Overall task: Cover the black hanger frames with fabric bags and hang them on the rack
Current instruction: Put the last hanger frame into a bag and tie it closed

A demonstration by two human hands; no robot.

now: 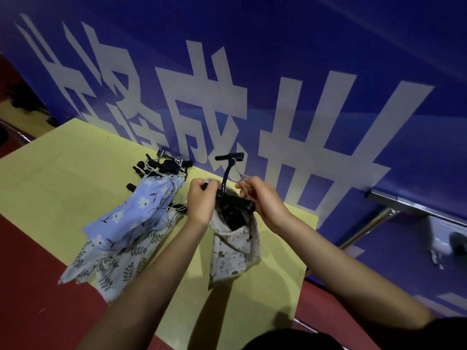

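We can't see most of the black plastic hanger frame [233, 213], sunk in the cream printed fabric bag [235, 251]; thin white drawstring [241, 179] at 12 o'clock blurred, grip unclear.

The head camera looks steeply down, close over the yellow table [75, 173], toward the blue wall [328, 46].

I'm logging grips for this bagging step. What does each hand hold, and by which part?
The left hand grips the cream printed bag's mouth edge over one end of the black hanger frame. The right hand pinches the bag's white drawstring.
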